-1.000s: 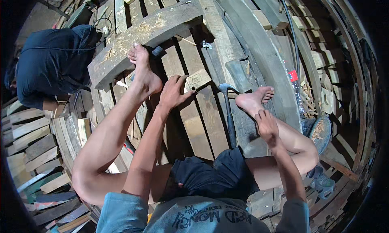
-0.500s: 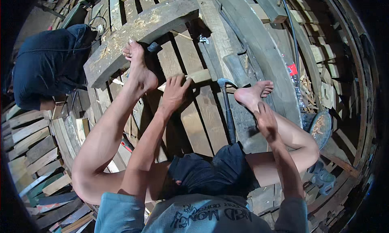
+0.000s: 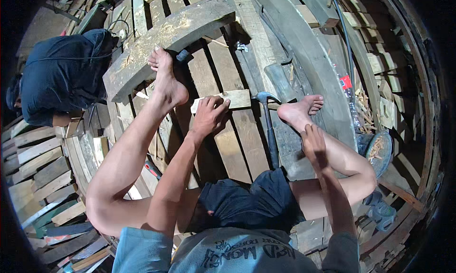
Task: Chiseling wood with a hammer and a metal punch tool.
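Observation:
My left hand (image 3: 211, 115) is closed over a short pale wood block (image 3: 240, 98), which lies crosswise above the slatted boards between my feet. My right hand (image 3: 313, 142) rests against my right lower leg near the ankle. Its fingers are bent and drawn together, and whatever they may hold is hidden. Between the block and my right foot lies a claw hammer (image 3: 270, 135), its head beside the block's right end and its dark handle pointing toward my shorts. A flat grey blade-like piece (image 3: 280, 82) lies just beyond the hammer head.
A thick curved timber (image 3: 166, 33) strewn with shavings lies by my left foot. Another person (image 3: 64, 76) bends over at the left. Wood chips fill a round container (image 3: 378, 147) at the right. A red-and-black handled tool (image 3: 152, 169) lies beside my left leg. Stacked offcuts (image 3: 47, 178) line the left.
The wood block has turned in my left hand and now shows a broader face, lying more level. My right hand stays by the ankle, its fingers shifted slightly. The hammer remains in place.

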A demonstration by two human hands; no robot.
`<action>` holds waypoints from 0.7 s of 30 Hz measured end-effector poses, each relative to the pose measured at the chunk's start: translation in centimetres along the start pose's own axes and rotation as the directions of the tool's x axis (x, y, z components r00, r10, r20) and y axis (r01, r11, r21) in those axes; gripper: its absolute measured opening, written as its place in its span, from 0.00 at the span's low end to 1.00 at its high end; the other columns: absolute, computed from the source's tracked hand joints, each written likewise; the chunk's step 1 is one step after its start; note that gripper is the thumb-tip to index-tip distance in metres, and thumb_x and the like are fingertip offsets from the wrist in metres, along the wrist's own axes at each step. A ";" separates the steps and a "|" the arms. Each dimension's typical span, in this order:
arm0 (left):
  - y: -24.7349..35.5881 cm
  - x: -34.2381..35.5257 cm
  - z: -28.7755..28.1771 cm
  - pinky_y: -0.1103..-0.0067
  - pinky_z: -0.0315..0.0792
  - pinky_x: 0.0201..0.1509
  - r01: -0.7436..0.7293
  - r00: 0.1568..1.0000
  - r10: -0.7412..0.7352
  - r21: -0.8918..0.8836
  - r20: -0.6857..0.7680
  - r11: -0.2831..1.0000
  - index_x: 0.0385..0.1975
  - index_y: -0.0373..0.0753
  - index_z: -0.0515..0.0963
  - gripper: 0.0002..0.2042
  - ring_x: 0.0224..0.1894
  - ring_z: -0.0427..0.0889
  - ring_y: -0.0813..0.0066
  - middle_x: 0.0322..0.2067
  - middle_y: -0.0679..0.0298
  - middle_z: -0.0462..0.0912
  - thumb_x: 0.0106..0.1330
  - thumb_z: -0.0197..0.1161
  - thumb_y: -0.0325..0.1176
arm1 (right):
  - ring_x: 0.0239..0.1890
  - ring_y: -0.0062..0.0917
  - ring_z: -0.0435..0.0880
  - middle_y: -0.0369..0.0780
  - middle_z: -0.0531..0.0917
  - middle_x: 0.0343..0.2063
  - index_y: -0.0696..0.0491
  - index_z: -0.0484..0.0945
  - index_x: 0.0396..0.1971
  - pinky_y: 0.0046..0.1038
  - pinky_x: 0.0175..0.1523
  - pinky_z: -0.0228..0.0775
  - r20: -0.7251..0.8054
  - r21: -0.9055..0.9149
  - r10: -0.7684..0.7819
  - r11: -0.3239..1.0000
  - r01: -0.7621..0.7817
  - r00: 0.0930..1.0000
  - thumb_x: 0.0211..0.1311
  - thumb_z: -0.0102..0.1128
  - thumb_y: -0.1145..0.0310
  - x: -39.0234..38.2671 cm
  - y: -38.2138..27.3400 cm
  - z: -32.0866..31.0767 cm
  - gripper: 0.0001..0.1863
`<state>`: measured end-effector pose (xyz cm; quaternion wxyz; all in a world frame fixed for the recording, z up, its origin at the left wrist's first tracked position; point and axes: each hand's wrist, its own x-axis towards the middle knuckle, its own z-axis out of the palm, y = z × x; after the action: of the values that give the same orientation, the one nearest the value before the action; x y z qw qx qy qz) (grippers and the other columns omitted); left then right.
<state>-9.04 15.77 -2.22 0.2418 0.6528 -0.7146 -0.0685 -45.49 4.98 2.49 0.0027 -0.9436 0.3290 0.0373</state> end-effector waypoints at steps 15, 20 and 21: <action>1.0 0.6 0.2 0.61 0.63 0.60 -0.125 0.991 0.129 0.151 -0.019 0.981 0.43 0.41 0.72 0.20 0.56 0.65 0.52 0.51 0.51 0.66 0.47 0.60 0.24 | 0.46 0.35 0.71 0.41 0.72 0.38 0.55 0.71 0.35 0.33 0.50 0.66 0.237 0.055 0.045 0.997 -0.060 0.970 0.45 0.58 0.71 0.7 1.1 1.2 0.14; 1.3 -2.3 1.3 0.59 0.58 0.62 -0.216 0.975 0.199 0.199 0.099 0.956 0.49 0.46 0.73 0.22 0.60 0.61 0.54 0.57 0.53 0.62 0.50 0.60 0.28 | 0.47 0.35 0.70 0.45 0.70 0.45 0.56 0.71 0.36 0.32 0.52 0.63 -0.024 0.056 -0.022 0.998 0.024 0.999 0.48 0.54 0.72 0.7 1.1 1.9 0.12; 1.3 -2.9 1.7 0.59 0.58 0.62 -0.235 0.971 0.218 0.211 0.103 0.949 0.48 0.46 0.74 0.22 0.60 0.61 0.54 0.58 0.53 0.62 0.49 0.60 0.28 | 0.45 0.34 0.70 0.44 0.70 0.44 0.56 0.70 0.39 0.32 0.50 0.64 -0.011 0.041 0.003 0.999 -0.003 1.000 0.47 0.55 0.73 0.8 1.0 1.7 0.16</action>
<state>-10.82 18.34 -3.87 0.1456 0.5863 -0.7968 0.0144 -45.59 3.74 0.78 0.0202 -0.9430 0.3311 0.0253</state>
